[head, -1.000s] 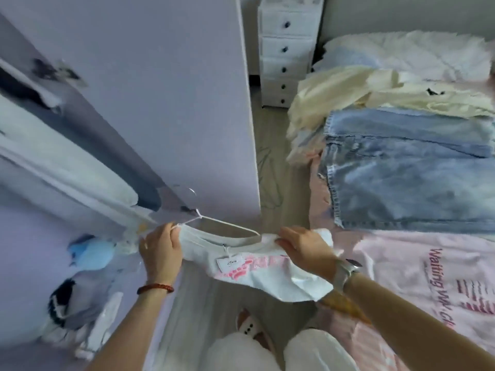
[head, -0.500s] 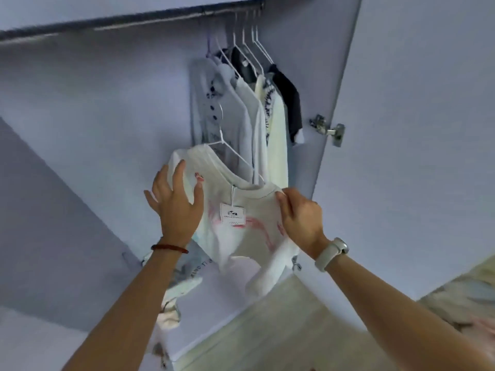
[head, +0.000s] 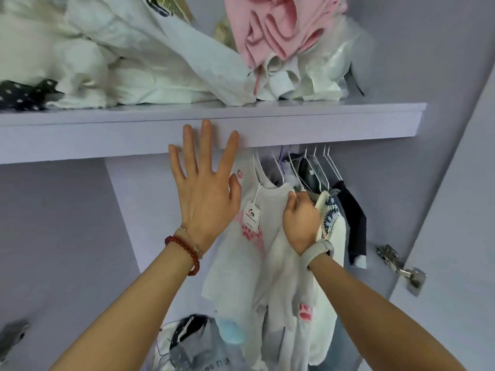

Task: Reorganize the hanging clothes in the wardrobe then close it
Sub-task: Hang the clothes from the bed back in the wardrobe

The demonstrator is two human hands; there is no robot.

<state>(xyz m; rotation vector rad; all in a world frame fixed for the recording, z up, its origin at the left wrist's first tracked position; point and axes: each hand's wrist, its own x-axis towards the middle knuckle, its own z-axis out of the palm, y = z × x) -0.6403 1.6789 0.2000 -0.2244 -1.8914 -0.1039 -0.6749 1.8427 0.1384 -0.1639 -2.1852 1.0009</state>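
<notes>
Two Hands at the Rail: Seating the Paw-Print T-Shirt

Two hands work under the wardrobe shelf (head: pixel 321 124). The left hand (head: pixel 206 199) is spread flat, fingers straight and apart, holding nothing; its fingertips overlap the shelf's front edge, though contact cannot be confirmed. The right hand (head: pixel 301 223) is curled into a fist, gripping the shoulder of the white paw-print T-shirt (head: pixel 241 263) at the neckline.

Location: the T-shirt hangs at the left end of the row of hanging garments (head: pixel 334 210), just beside a cream patterned knit (head: pixel 328 223). Its hanger top is hidden behind the shelf edge, so whether the hook is seated on the rail cannot be told.

Procedure, as judged from this view:
1. Confirm hook engagement by feel before letting go.
2. Keep the grip on the shoulder seam, not the body fabric, to avoid pulling the shirt off its hanger.
3. Use the free left hand to steady the garment or part its neighbours.
4. Slide the garment along the rail only once it hangs freely.

Materials: the T-shirt is soft, thin jersey, limp, with pink paw prints and a stiff card swing tag (head: pixel 251 216) on a thread. The white wire hangers (head: pixel 318 167) are slender and springy. The shelf is smooth, matte lilac board. Crumpled white and pink textiles (head: pixel 267 30) lie piled on it.
</notes>
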